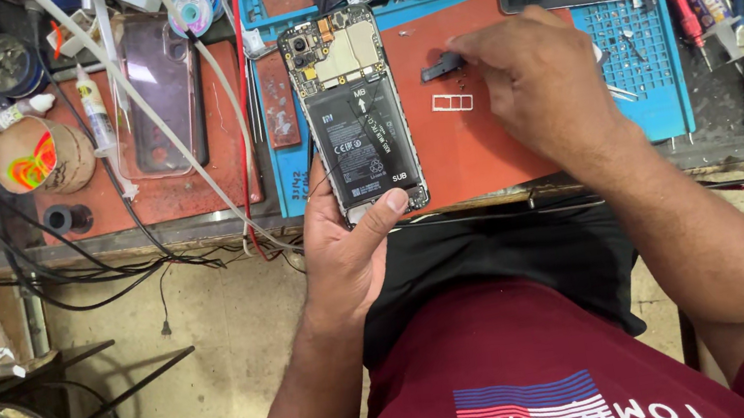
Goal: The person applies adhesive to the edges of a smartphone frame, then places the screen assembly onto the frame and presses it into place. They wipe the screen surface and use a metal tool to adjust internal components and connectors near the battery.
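left hand (pixel 348 243) grips opened phone (pixel 355 112), battery exposed | right hand (pixel 531 84) pinches black part (pixel 442 67)

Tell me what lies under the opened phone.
The left hand holds the opened phone from below, thumb over its lower edge. Beneath it show the blue work mat and red pad. Anything directly underneath is covered.

Bright, even light falls from above across the tabletop (pixel 190 193), leaving colours vivid and shadows soft. A faint shadow sits under the right hand (pixel 536 79) on the red mat (pixel 493 155). Mild glare shows on the clear phone case (pixel 160 98). Focus is sharp at centre; the wide lens bends the edges slightly.
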